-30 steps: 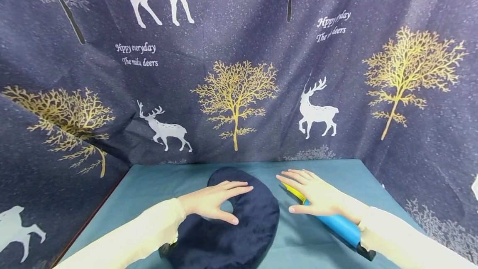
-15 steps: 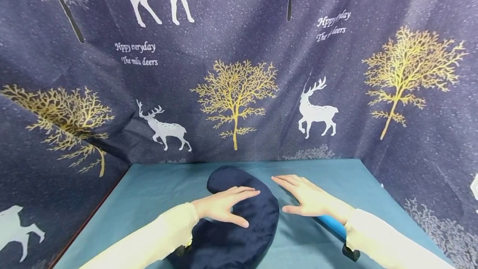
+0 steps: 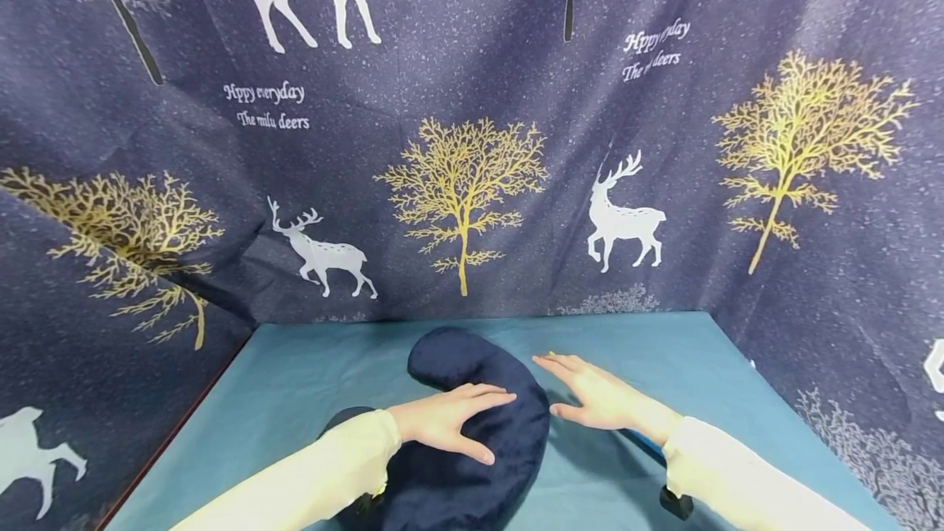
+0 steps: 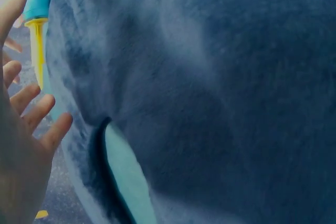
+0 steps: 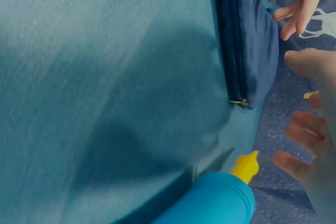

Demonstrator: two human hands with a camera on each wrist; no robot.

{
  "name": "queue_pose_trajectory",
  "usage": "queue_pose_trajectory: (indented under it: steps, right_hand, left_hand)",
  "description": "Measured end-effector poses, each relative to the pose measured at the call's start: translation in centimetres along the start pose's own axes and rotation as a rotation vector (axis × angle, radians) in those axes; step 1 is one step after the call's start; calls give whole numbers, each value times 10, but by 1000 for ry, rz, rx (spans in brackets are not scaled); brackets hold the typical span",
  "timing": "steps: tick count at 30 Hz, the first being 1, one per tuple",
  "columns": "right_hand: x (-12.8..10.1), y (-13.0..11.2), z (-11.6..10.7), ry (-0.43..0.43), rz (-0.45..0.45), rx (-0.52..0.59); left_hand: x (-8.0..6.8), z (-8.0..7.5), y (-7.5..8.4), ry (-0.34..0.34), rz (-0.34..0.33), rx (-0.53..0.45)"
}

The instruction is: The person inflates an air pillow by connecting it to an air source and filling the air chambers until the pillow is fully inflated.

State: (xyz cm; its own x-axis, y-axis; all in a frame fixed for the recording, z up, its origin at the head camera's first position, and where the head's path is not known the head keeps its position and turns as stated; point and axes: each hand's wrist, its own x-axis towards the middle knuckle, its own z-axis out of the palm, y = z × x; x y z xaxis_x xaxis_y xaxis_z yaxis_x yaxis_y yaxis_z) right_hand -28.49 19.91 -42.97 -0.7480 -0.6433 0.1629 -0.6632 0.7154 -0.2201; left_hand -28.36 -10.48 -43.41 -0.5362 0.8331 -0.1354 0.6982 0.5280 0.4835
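Note:
A navy U-shaped plush pillow (image 3: 472, 465) lies on the teal table cover (image 3: 310, 367). My left hand (image 3: 450, 420) rests flat on top of it, fingers straight and spread. My right hand (image 3: 601, 400) hovers open just beside the pillow's right edge, and contact cannot be told. Under that hand and sleeve lies a blue-handled tool (image 3: 649, 445) with a black end (image 3: 674, 502). The right wrist view shows its blue handle (image 5: 210, 203), its yellow tip (image 5: 245, 166) and the pillow's zipper pull (image 5: 239, 101). In the left wrist view the pillow (image 4: 210, 77) fills the frame, with the tool (image 4: 38, 3) at top left.
A dark blue curtain (image 3: 465, 105) printed with deer and golden trees encloses the table at the back and on both sides. The table's left edge (image 3: 177, 433) runs along the curtain. Bare teal cloth (image 3: 664, 351) lies behind my right hand.
My right hand has moved left, off the blue tool, toward the pillow's right edge. My left hand has slid further right across the pillow.

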Motion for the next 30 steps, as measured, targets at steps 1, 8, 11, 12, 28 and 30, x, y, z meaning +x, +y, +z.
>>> queue_pose_trajectory:
  steps: [1,8,11,12,28,30]
  right_hand:
    - [0,0,2,-2,9,8]
    - [1,-1,9,-15,73,69]
    - [1,0,12,-9,87,81]
    - [2,0,13,-8,92,89]
    - [7,7,24,-12,146,150]
    - [8,8,26,-8,146,161]
  left_hand:
    - [1,2,-1,-8,-3,-4]
    - [3,11,-4,-33,-5,25]
    - [4,14,-5,-37,-14,46]
    - [4,14,-5,-44,-18,48]
    - [12,10,-1,-156,-86,66]
    - [13,9,-1,-158,-85,75]
